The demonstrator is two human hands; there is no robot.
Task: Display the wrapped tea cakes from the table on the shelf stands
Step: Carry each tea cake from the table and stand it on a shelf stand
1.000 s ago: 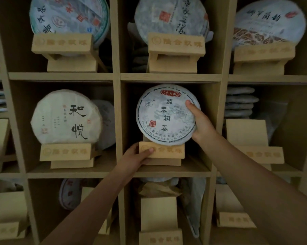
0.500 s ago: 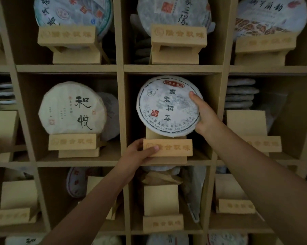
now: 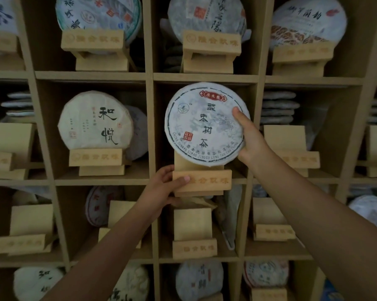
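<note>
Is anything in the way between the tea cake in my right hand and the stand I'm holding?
Nothing visible. The tea cake, held in the right hand, sits just above the stand, whose ledge looks bare. The left hand grips only the stand's left end.

Beyond your right thumb, the round white paper-wrapped tea cake hides your fingers; its lower edge covers the stand's back.

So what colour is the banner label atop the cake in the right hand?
Red with gold characters, on the tea cake; head view.
</note>
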